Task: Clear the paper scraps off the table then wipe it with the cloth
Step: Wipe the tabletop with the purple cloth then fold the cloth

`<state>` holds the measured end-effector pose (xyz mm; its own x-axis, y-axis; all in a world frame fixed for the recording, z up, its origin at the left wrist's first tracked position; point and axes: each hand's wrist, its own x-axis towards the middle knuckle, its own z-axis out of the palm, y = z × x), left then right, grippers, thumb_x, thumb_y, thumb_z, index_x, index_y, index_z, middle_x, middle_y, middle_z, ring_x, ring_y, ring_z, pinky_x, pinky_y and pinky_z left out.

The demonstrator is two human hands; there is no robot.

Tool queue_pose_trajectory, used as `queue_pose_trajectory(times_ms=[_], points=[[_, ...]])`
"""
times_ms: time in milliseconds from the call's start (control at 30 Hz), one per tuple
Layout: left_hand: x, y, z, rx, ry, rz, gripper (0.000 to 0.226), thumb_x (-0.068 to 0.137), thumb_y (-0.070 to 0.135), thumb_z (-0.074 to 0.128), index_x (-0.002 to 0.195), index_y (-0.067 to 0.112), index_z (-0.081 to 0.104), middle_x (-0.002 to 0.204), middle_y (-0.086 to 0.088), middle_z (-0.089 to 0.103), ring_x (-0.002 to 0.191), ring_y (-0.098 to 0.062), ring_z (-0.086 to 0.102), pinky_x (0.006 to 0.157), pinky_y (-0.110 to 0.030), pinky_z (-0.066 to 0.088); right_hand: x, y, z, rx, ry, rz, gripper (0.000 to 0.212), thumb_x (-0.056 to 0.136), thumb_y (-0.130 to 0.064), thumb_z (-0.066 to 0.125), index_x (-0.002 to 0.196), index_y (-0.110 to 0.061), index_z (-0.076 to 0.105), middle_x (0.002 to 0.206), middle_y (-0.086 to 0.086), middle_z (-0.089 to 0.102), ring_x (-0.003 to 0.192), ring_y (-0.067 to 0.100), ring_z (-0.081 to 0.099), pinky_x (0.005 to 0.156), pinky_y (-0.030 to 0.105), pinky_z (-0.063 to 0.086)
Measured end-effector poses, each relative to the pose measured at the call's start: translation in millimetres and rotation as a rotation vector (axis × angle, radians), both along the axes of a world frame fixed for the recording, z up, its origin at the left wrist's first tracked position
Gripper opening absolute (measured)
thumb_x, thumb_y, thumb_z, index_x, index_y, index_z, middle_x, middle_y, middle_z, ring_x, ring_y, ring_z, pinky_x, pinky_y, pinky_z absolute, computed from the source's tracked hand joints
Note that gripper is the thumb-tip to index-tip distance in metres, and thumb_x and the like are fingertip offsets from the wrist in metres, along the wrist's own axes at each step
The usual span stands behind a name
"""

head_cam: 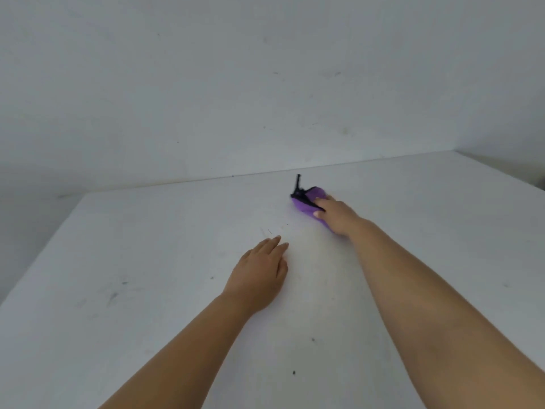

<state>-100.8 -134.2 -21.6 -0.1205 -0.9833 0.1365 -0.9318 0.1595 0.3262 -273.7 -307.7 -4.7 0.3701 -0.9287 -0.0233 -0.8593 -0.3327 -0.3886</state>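
Head view. White table (147,290) set against a pale wall (206,84); the far edge of the table meets the wall.

Right hand (336,215): arm stretched forward, palm down on the cloth (306,202). Fingers lie over the cloth, slightly bent; thumb along its near side. Whether the fingers press flat or curl round the fabric, cannot tell; the far fingertips are hidden by the bunched cloth.

Cloth: purple, bunched, with a black trim (298,190), one strip of it sticking up at the far end. It lies on the table right of centre, near the far edge, partly under the right hand.

Left hand (259,273): flat on the table, palm down, fingers straight and close together, pointing forward. It holds nothing. It sits nearer the person than the cloth, to its left, apart from it.

Table surface: small dark specks (293,372) and faint grey smudges (112,296) scattered over the near part. A few thin marks (269,231) lie just ahead of the left fingertips; too small to tell what they are.
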Motion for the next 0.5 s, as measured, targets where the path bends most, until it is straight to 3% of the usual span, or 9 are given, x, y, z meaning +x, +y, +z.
queue_pose_trajectory(times_ms=[233,333,500], points=[[-16,4,-4,-0.006,-0.015,-0.033,0.044,0.101,0.029,0.025,0.144,0.025,0.033,0.154,0.008,0.027,0.141,-0.009,0.023,0.114,-0.026,0.018,-105,21,-9,-0.05,0.014,-0.3,0.041,0.1,-0.022,0.037,0.141,-0.015,0.039,0.153,0.015,0.026,0.141,0.029,0.027,0.105,0.036,0.031],[-16,2,-4,-0.01,-0.036,-0.026,0.043,0.101,0.029,0.026,0.142,0.024,0.038,0.15,0.008,0.035,0.139,-0.009,0.027,0.113,-0.026,0.02,-100,37,-15,-0.068,0.003,-0.381,0.041,0.099,-0.02,0.035,0.139,-0.012,0.04,0.149,0.016,0.03,0.135,0.033,0.035,0.1,0.038,0.036],[-15,5,-2,0.028,0.002,-0.02,0.044,0.101,0.029,0.025,0.143,0.025,0.036,0.153,0.01,0.028,0.139,-0.01,0.029,0.112,-0.027,0.023,-58,58,-22,-0.058,0.031,-0.401,0.043,0.097,-0.017,0.032,0.138,-0.004,0.039,0.151,0.013,0.03,0.145,0.027,0.014,0.107,0.053,0.033]])
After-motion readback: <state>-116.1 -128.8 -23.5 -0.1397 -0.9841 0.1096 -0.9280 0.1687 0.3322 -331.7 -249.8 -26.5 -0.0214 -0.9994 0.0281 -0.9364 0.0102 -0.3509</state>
